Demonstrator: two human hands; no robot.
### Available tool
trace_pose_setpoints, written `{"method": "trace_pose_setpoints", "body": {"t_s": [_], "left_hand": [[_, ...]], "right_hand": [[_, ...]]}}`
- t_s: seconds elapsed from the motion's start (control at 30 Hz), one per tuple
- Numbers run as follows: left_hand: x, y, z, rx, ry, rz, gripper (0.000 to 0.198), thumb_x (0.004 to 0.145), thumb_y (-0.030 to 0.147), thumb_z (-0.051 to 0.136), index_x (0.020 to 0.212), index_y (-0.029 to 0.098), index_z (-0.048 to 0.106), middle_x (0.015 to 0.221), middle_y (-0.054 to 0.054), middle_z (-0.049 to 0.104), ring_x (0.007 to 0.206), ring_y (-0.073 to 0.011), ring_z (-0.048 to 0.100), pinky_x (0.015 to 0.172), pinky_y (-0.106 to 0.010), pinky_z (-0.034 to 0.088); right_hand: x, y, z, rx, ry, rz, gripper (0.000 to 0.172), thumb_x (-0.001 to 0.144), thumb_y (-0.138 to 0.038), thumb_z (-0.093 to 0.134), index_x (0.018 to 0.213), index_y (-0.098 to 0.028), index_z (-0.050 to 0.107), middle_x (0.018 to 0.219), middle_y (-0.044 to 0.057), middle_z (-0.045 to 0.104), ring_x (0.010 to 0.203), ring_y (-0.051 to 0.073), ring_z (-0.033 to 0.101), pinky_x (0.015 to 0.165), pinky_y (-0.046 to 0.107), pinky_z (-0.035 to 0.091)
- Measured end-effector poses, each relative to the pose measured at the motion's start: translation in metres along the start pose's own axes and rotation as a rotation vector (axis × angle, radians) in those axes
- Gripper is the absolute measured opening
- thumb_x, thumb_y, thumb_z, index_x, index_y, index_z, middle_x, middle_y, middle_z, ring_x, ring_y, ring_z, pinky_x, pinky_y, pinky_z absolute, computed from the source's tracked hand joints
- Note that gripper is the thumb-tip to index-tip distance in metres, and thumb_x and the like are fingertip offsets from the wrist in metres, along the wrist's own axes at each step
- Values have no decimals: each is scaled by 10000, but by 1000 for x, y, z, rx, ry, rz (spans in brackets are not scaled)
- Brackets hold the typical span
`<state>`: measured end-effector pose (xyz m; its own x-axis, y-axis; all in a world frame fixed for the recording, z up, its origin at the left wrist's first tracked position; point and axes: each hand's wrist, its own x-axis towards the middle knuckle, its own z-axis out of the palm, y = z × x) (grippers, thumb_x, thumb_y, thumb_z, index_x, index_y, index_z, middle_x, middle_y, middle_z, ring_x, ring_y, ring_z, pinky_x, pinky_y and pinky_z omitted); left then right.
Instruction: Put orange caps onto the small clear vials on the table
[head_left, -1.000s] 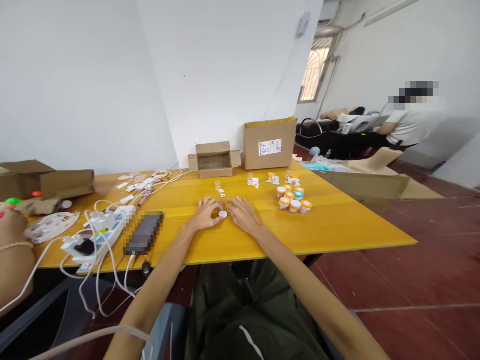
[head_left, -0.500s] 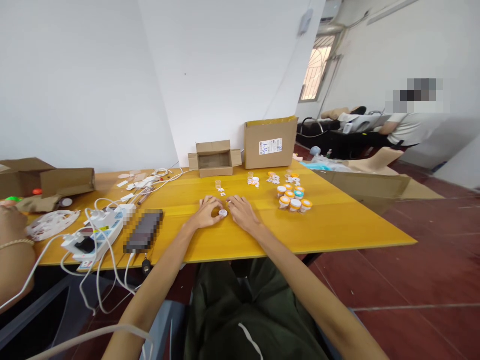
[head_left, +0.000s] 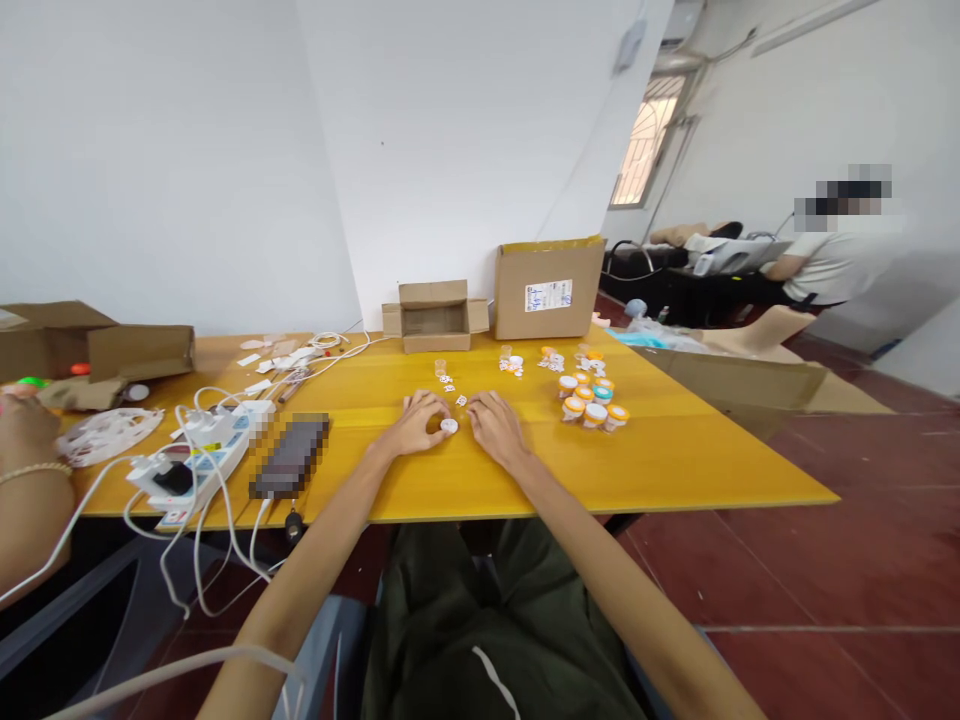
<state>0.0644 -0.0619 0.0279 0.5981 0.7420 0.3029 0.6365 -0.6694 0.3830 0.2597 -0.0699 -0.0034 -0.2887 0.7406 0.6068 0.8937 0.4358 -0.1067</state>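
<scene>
My left hand [head_left: 420,424] is curled on the table with its thumb and fingers around a round white cap [head_left: 449,426]. To its right, my right hand [head_left: 495,425] is bent low over the wood, fingers together. At its fingertips is a small flat white piece [head_left: 461,400] with dark marks, seemingly pinched, though the contact is too small to see clearly. Beyond both hands lie similar white pieces [head_left: 448,385] and a clear jar [head_left: 440,368].
Several lidded jars [head_left: 595,413] with orange, white and teal caps cluster at right. Behind stand a small open carton [head_left: 435,320] and a bigger cardboard box [head_left: 547,295]. A power strip [head_left: 214,455], cables and a phone [head_left: 291,456] lie left, near another person's arm [head_left: 34,490].
My right hand has drawn slightly away from my left, and the small white piece now shows between them. The view has shifted a little; my left hand still holds the cap.
</scene>
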Motion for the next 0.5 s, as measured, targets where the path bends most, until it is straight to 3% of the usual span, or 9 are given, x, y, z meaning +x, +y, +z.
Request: {"method": "trace_pose_setpoints", "body": {"t_s": [0.2, 0.5], "left_hand": [[0, -1, 1, 5, -7, -11, 176, 857, 371, 595, 993, 270, 644, 1113, -45, 620, 1114, -268, 455, 987, -461, 334], [2, -2, 2, 1, -7, -19, 176, 861, 367, 581, 999, 272, 635, 1085, -43, 639, 1100, -268, 472, 985, -457, 341]], "right_hand": [[1, 0, 0, 28, -49, -54, 222, 903, -126, 493, 909, -209, 699, 1023, 95, 674, 968, 213, 589, 849, 344, 477], [4, -7, -5, -123, -175, -151, 280, 879, -58, 512, 1057, -202, 672, 1120, 116, 651, 1054, 226, 570, 866, 340, 466]]}}
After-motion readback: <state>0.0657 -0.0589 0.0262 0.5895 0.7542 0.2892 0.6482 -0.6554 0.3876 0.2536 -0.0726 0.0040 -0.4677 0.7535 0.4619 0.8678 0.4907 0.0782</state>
